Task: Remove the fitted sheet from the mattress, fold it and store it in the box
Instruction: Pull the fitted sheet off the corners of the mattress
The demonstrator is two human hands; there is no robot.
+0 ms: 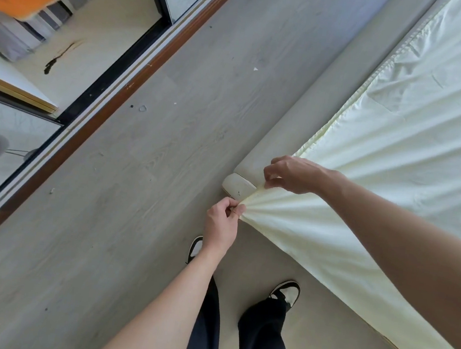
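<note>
2 hands pinch the fitted sheet [381, 149] at the mattress [276, 150] corner: left hand [222, 221], right hand [294, 175].

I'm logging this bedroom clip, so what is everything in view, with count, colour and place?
sheet: one, pale yellow, on the bed at right, its corner pulled off
mattress: one, grey-white side, along the sheet's edge
bed corner: one, white, bare, between the hands
floor: grey wood, centre
wardrobe: one, mirrored sliding doors, left
shoes: two, black and white, bottom
left hand: pinches the sheet corner
right hand: pinches the sheet edge
</note>
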